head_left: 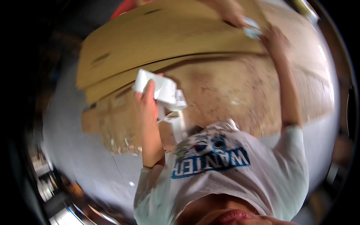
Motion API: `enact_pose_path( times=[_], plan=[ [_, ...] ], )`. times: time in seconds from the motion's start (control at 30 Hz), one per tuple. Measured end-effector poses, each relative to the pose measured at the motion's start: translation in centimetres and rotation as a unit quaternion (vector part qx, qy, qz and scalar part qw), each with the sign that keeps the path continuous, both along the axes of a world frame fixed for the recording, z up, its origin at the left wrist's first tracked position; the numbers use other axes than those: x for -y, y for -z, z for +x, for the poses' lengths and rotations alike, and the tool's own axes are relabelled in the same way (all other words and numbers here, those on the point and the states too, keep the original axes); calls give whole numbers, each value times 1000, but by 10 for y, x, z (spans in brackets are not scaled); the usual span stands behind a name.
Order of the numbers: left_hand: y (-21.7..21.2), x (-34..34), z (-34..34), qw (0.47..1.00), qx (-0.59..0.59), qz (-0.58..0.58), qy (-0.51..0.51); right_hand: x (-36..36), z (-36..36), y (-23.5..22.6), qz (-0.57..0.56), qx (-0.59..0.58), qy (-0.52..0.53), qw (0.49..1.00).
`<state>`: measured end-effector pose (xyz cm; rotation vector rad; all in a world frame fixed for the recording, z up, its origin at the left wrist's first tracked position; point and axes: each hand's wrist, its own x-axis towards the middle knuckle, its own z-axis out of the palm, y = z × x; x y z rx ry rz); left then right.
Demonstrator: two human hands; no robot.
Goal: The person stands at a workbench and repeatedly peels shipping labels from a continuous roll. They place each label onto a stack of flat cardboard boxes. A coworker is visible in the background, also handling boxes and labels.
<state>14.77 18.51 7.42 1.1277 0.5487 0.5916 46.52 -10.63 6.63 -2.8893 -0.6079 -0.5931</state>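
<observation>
My left hand is closed round a white, folded-looking small carton, thumb on top. More white pieces hang or lie just below it, one a white strip; blur hides how they join. At the upper right, my right hand pinches the edge of a small pale blue-white piece, whose kind I cannot make out. Another person's hand reaches in from the top and touches the same piece from its left side. Both lie over the right end of a large brown cardboard sheet.
Stacked flat cardboard sheets cover the far part of a worn, scuffed brown work surface. Grey floor shows at the left and near side. A bit of red shows at the far edge. Blurred items stand at the lower left.
</observation>
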Motion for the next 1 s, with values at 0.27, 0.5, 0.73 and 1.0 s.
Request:
enact_pose_path(
  times=[0.27, 0.5, 0.73, 1.0],
  plan=[
    [-56, -253, -64, 931, 23, 127, -340, -24, -47, 42, -2, 51, -197, 979],
    [-51, -421, -51, 769, -475, 362, -230, -20, -47, 41, 25, 34, -176, 984],
    [-3, -408, -67, 523, -557, 612, -205, -27, -90, 33, 123, 37, -197, 972],
    [-26, -421, -44, 543, -605, 536, -229, 49, -36, 20, 3, -119, 165, 979]
  ],
)
